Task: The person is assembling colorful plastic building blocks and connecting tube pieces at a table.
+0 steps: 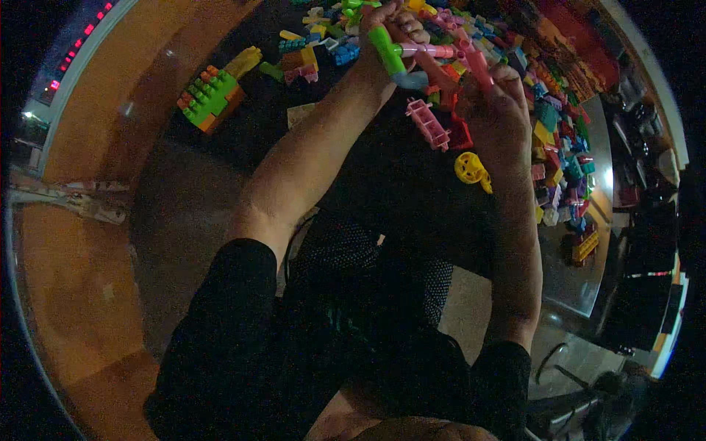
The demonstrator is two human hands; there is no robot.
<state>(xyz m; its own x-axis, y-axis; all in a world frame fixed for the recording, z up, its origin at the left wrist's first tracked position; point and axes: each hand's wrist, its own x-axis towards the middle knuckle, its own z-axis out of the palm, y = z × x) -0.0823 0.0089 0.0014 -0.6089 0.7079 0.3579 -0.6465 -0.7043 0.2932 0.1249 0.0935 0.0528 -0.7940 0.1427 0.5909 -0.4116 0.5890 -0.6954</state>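
Observation:
At the top of the view, my left hand (397,26) is closed around toy pipe pieces. Among them are a bright green tube (384,50), a grey-blue elbow (409,80) and a pale pink tube (425,50) pointing right. My right hand (501,106) grips a darker pink tube (478,62), whose upper end meets the pale pink one; whether they are joined I cannot tell. Below, between my forearms, lie a pink open-frame block (428,125) and a round yellow piece (471,169). A red piece (460,134) lies against my right wrist, partly hidden.
A spread of mixed toy bricks (559,147) curves along the table's far and right sides. Left of my arms is a green and orange brick build (213,99) with a yellow piece (245,61) beside it. A yellow brick (586,247) lies near the right edge.

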